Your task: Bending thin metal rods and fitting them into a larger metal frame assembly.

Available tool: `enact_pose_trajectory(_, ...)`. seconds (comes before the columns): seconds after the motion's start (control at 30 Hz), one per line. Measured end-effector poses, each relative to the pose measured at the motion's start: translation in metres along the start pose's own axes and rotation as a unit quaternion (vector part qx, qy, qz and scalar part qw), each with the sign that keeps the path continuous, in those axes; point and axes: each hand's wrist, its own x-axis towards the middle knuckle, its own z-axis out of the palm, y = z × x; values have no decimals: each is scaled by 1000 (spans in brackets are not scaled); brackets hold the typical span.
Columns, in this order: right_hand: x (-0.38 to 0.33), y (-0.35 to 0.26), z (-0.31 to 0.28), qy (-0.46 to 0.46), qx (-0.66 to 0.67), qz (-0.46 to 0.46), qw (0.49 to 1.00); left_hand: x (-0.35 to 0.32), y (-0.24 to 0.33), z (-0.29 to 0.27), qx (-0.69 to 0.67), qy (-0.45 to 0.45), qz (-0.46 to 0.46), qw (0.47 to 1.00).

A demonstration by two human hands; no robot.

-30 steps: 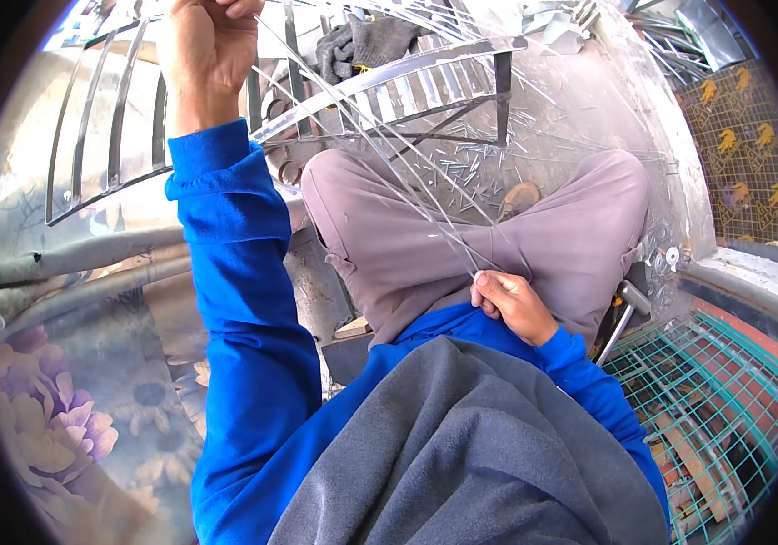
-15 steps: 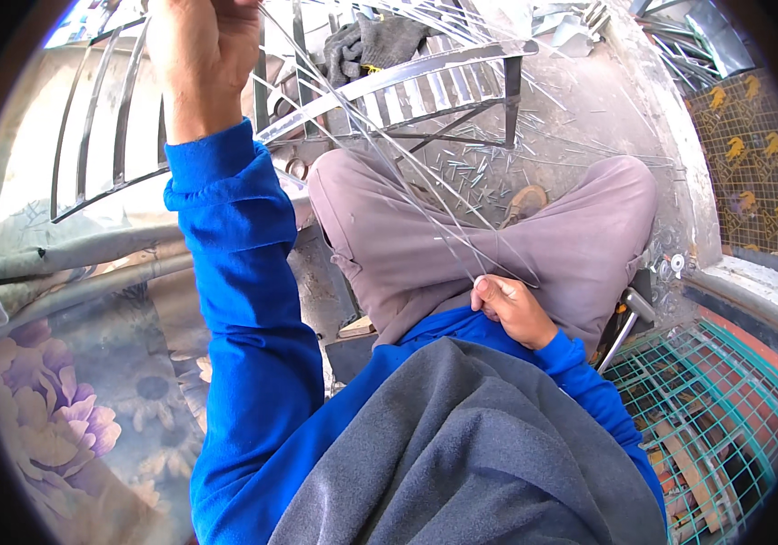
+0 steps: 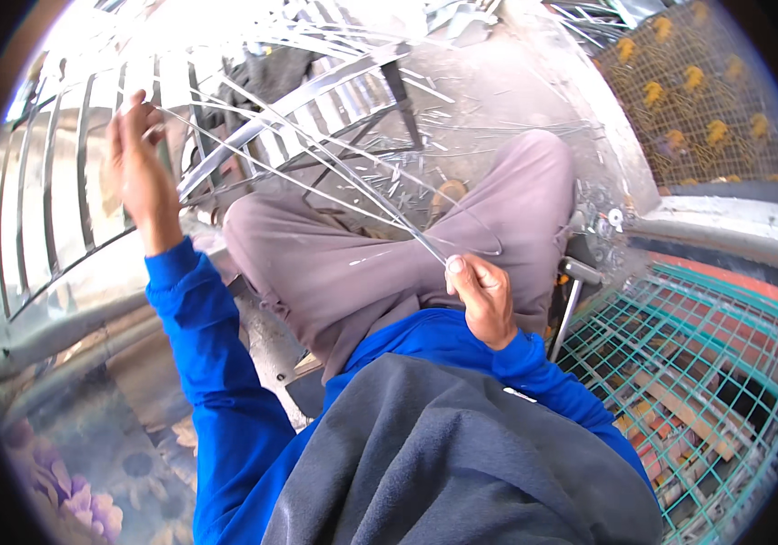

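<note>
Over my lap, my right hand (image 3: pixel 486 298) is closed, thumb on top, around the near ends of several thin grey metal wires (image 3: pixel 380 200). From that grip the wires fan out forward and to the left, past my knees; one curls in a loop at its end. My left hand (image 3: pixel 142 173) is raised at the left with its fingers apart, in front of a dark metal grille. The far end of one wire runs close to its fingertips, and I cannot see whether it touches them.
Ahead stands a low metal frame with slats (image 3: pixel 344 100), more rods on top and dark cloth behind. Short cut pieces (image 3: pixel 398 186) litter the floor. At right are a hammer-like tool (image 3: pixel 580 271) and a green wire-mesh basket (image 3: pixel 707 363) holding wood scraps. A flowered sheet (image 3: pixel 134 454) covers the left.
My left hand has come down and left from the top edge, and its fingers have spread. My right hand still grips the wires. The view has shifted to the right.
</note>
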Motion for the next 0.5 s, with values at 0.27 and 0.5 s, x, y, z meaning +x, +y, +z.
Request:
enact_pose_trajectory(0.27,37,-65,-55,122,191,-130,965,-10,-49,-10,205,-86,-28,975)
enact_pose_trajectory(0.5,38,-86,-188,375,-7,-106,921,-30,-56,3,446,-181,-60,875)
